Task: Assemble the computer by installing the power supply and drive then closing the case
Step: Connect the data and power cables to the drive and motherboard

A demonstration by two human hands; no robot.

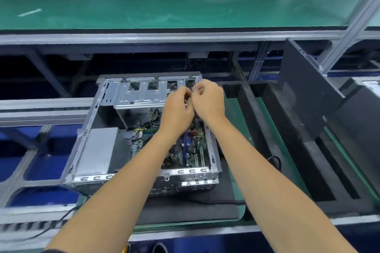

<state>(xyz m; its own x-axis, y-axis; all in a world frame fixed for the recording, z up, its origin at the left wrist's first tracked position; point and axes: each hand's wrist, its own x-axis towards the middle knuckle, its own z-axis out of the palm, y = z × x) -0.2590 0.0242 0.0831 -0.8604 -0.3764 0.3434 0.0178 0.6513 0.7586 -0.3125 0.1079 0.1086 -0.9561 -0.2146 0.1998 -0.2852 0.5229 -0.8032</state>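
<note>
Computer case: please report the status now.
Both hands, left and right, pinch something small over the drive cage. Computer case open. Side panel off, leaning right.

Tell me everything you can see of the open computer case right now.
The computer case lies on its side on a dark mat, open face up, side panel off. It looks like bare grey sheet metal with slotted edges. At the far end sits a perforated drive cage; at near left a grey power supply box; at right a green motherboard with loose coloured wires. The left hand and right hand work together over the cage's right end, fingers curled; what they pinch is unclear.
</note>
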